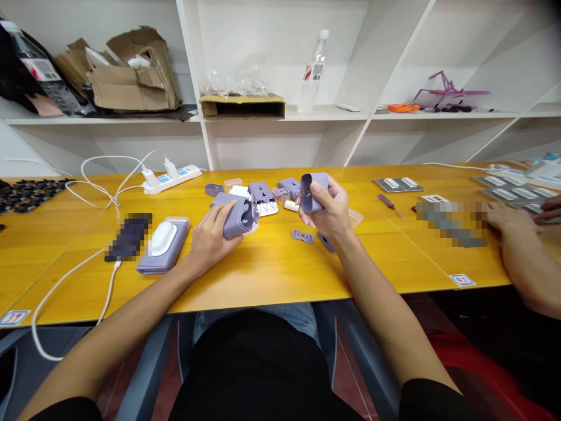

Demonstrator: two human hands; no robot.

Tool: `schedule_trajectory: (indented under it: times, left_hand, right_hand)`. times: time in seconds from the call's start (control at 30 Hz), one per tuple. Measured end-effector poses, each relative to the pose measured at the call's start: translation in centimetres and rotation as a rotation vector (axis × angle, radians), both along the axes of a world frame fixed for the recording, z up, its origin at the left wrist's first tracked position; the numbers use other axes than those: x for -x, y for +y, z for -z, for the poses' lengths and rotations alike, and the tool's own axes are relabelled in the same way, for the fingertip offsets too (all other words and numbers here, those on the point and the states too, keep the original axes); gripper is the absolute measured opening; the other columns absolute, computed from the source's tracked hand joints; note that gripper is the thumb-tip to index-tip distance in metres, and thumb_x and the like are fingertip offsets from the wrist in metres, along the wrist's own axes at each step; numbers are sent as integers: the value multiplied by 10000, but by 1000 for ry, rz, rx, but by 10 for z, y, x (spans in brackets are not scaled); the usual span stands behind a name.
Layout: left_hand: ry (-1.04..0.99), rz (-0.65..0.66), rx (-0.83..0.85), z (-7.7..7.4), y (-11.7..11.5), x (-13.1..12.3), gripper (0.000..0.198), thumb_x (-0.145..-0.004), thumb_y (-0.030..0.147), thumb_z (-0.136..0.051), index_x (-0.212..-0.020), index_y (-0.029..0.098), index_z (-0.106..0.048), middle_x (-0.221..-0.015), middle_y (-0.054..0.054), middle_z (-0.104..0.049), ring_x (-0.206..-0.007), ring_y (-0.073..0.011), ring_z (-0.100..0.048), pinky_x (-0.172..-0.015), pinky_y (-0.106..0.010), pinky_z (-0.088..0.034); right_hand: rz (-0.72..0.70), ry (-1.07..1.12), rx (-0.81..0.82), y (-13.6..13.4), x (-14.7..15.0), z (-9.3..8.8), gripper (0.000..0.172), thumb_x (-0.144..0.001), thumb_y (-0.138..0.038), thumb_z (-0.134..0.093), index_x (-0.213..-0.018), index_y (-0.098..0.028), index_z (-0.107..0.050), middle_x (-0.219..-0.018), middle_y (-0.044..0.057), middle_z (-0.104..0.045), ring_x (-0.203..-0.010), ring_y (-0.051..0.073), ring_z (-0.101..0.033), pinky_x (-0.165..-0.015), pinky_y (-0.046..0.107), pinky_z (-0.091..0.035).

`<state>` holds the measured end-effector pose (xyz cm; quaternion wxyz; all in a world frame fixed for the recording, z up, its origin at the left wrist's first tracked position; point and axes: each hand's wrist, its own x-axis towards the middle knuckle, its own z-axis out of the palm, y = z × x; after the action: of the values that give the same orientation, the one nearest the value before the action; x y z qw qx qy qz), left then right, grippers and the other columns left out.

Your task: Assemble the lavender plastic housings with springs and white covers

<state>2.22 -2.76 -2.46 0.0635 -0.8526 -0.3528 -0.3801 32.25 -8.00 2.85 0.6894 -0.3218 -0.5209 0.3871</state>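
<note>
My left hand (215, 235) is closed around a purple plastic casing (239, 221), its open end facing right and showing some parts inside. My right hand (328, 204) grips a shorter purple hollow cap (312, 192), with its opening turned to the left. The two pieces are apart, held above the table. Between and behind them lie several purple housing parts (262, 192) and a small white cylinder (291, 205). Nearer me is a flat purple plate with holes (302, 236), and another purple piece (325, 241) lies partly behind my right wrist.
At left are a phone (128, 237) on a cable and a purple case with a white oval top (163, 240). A power strip (172, 179) stands behind. At right lie a red-handled screwdriver (387, 202) and another person's hands (511, 225). Shelves hold a water bottle (312, 76).
</note>
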Motion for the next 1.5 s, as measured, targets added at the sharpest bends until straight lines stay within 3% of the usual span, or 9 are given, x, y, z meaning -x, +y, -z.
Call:
schedule_trajectory:
  times: [0.7, 1.0, 1.17, 1.37, 1.5]
  left_hand:
    - [52, -88, -7, -2, -2, 0, 805, -882, 314, -820, -1613, 232, -494, -1483, -155, -688, -1304, -357, -713, -1038, -454, -626]
    - [82, -117, -18, -2, -2, 1, 797, -896, 334, -811, -1619, 230, -495, -1487, -157, -683, -1320, -362, -701, -1028, -440, -615]
    - [128, -150, -11, -2, -3, 1, 803, -903, 344, -803, -1631, 222, -489, -1499, -167, -677, -1325, -375, -691, -1034, -460, -610]
    - [165, -181, -44, -2, -4, 1, 795, -919, 342, -777, -1649, 235, -479, -1532, -173, -661, -1338, -386, -678, -1012, -460, -608]
    - [175, -186, -40, -3, -5, 0, 781, -935, 334, -756, -1658, 235, -479, -1534, -188, -651, -1329, -395, -675, -1026, -479, -604]
  right_hand:
    - [-20, -64, 64, 2, 1, 3, 527, -846, -618, -915, -976, -277, -535, -680, -43, -721, -323, 133, -567, -258, 257, -307]
    - [90, -180, 24, 0, -1, 5, 515, -875, -607, -899, -1022, -282, -526, -701, -60, -707, -369, 101, -542, -316, 239, -334]
    - [79, -201, -27, 1, -1, 8, 501, -905, -613, -866, -1079, -288, -527, -837, -33, -752, -453, 104, -594, -378, 253, -409]
    - [80, -189, 31, -1, 4, 7, 516, -938, -590, -827, -1304, -327, -574, -1103, 12, -809, -444, 81, -575, -385, 277, -432]
    - [76, -177, 44, -4, 9, 4, 483, -930, -581, -844, -1250, -317, -597, -1086, 12, -782, -456, 88, -612, -386, 279, -443]
